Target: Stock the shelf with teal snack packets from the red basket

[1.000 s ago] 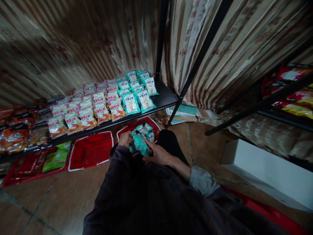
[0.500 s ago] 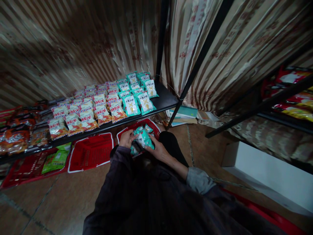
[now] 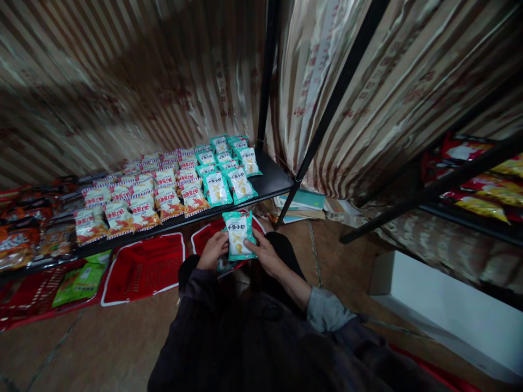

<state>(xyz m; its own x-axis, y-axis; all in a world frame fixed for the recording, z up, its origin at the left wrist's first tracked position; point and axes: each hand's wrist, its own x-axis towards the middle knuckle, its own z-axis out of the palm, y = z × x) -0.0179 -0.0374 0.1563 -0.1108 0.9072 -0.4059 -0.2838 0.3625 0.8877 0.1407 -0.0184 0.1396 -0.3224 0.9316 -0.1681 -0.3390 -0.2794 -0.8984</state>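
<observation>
Between my two hands a teal and white snack bag (image 3: 238, 231) is held upright, its printed front facing me. My left hand (image 3: 213, 250) grips its left edge, fingers closed. On the other side my right hand (image 3: 266, 253) pinches the right edge, thumb over the front. Beneath the bag is a red basket (image 3: 199, 238), mostly hidden by the bag and my hands. Beyond, matching teal bags (image 3: 216, 188) stand in rows on a low black shelf (image 3: 273, 173), beside rows of white, red and orange snack bags (image 3: 144, 209).
Another red basket (image 3: 143, 267) and one with green packets (image 3: 79, 283) sit under the shelf's front edge. Black posts (image 3: 322, 130) rise at the right. Books (image 3: 300, 201) lie behind them. A white box (image 3: 449, 305) stands right, below a shelf with red and yellow bags (image 3: 478, 190).
The teal bag has come up out of the basket area and turned upright, front towards me. Both hands now hold its sides. The view has shifted slightly.
</observation>
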